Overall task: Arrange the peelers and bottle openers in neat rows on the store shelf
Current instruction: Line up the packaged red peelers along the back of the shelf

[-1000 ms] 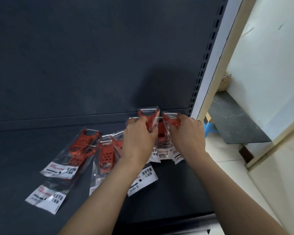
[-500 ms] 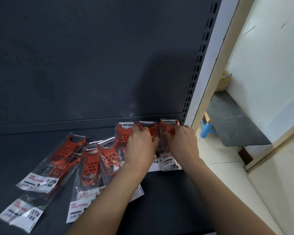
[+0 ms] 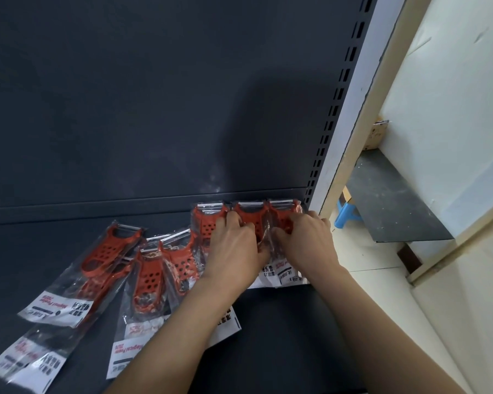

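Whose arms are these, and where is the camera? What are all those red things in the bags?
There is no machine here: these are a person's two arms. The camera sits on their head and looks down, so you see what they see. The dark surface is a store shelf. On it lie red peelers in clear plastic packets. A row of three packets lies neatly along the back, and the left hand and right hand curl their fingers on it. The loose packets lie jumbled to the left, not yet lined up.
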The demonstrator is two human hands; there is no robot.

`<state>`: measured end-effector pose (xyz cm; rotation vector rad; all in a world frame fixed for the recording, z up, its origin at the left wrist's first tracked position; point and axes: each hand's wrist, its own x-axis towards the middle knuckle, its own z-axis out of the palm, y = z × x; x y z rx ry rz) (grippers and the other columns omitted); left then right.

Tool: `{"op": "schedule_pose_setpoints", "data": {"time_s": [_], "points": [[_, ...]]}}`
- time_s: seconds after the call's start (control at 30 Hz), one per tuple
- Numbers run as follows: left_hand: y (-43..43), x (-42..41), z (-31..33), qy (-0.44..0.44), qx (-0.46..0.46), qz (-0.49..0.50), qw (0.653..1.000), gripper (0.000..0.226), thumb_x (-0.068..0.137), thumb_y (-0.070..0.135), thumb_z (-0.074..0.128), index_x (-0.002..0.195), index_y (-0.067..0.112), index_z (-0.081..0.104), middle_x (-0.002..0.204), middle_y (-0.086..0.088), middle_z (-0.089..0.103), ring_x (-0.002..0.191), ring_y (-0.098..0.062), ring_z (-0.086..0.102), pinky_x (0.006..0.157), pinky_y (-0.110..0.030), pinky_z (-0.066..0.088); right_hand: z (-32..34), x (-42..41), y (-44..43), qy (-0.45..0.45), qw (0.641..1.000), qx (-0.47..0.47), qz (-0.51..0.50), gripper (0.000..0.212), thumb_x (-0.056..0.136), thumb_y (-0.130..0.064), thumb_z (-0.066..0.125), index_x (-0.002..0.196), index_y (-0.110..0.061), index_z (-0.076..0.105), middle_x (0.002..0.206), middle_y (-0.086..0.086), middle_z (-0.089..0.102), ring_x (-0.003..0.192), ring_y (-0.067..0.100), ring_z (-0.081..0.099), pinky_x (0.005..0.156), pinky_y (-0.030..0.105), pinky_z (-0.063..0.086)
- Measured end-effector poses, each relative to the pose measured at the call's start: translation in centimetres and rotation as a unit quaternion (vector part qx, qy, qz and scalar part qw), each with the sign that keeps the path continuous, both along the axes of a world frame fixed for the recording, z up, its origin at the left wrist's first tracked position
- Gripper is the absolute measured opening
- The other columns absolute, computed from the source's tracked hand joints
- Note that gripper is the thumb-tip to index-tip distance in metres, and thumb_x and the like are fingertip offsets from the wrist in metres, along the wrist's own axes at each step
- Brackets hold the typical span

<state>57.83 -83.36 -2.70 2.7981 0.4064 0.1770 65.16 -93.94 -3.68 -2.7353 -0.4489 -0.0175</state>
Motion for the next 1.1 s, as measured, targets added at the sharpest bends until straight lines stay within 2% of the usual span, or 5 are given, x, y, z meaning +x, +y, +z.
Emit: {"op": "schedule_pose_setpoints", "data": {"time_s": [0.27, 0.53, 0.7, 0.83, 1.1], "points": [[0.2, 0.6, -1.0, -0.03, -0.027, 0.003, 0.999, 0.01, 0.089, 0.006, 0.059, 0.099, 0.007, 0.061, 0.112, -0.007, 0.043, 0.091, -0.014, 0.044, 0.084, -0.021, 0.04, 0.3, -0.2, -0.1, 0.008, 0.999, 0.038, 0.004, 0.022, 0.093, -0.016, 0.049, 0.11, -0.011, 0.062, 0.107, 0.011, 0.056, 0.102, 0.028, 0.05, 0.087, 0.035, 0.044], [1.1, -1.0, 0.4, -0.1, -0.032, 0.017, 0.994, 0.038, 0.091, 0.033, 0.056, 0.122, 0.011, 0.055, 0.118, -0.007, 0.047, 0.112, -0.022, 0.045, 0.098, -0.032, 0.039, 2.7, -1.7, 0.9, -0.068, 0.998, 0.017, -0.004, 0.032, 0.093, -0.03, 0.049, 0.121, -0.015, 0.056, 0.126, 0.007, 0.052, 0.116, 0.028, 0.042, 0.097, 0.038, 0.034], [4.6, -4.6, 1.0, -0.135, -0.004, 0.123, 0.983, 0.023, 0.089, 0.013, 0.054, 0.11, 0.007, 0.061, 0.109, -0.01, 0.051, 0.102, -0.027, 0.046, 0.091, -0.036, 0.038, 4.3, -4.8, 5.0, -0.028, 0.985, 0.1, 0.137, 0.02, 0.091, -0.023, 0.057, 0.107, -0.014, 0.064, 0.105, 0.005, 0.064, 0.098, 0.022, 0.057, 0.081, 0.03, 0.043], [7.5, -8.4, 0.1, -0.066, -0.001, 0.205, 0.976, 0.025, 0.089, 0.016, 0.053, 0.112, 0.008, 0.058, 0.116, -0.013, 0.052, 0.108, -0.032, 0.047, 0.092, -0.041, 0.038, 3.8, -7.4, 8.5, 0.04, 0.975, 0.057, 0.209, 0.02, 0.09, -0.032, 0.059, 0.094, -0.013, 0.063, 0.088, 0.004, 0.064, 0.081, 0.021, 0.06, 0.07, 0.027, 0.047], [9.8, -12.2, -1.0, 0.007, -0.078, 0.152, 0.985, 0.041, 0.082, 0.045, 0.063, 0.111, 0.017, 0.059, 0.115, -0.007, 0.056, 0.101, -0.025, 0.055, 0.088, -0.04, 0.047, 3.2, -10.8, 11.8, -0.003, 0.975, -0.092, 0.204, 0.039, 0.091, -0.036, 0.052, 0.12, -0.01, 0.057, 0.121, 0.015, 0.049, 0.114, 0.033, 0.042, 0.093, 0.038, 0.04]]}}
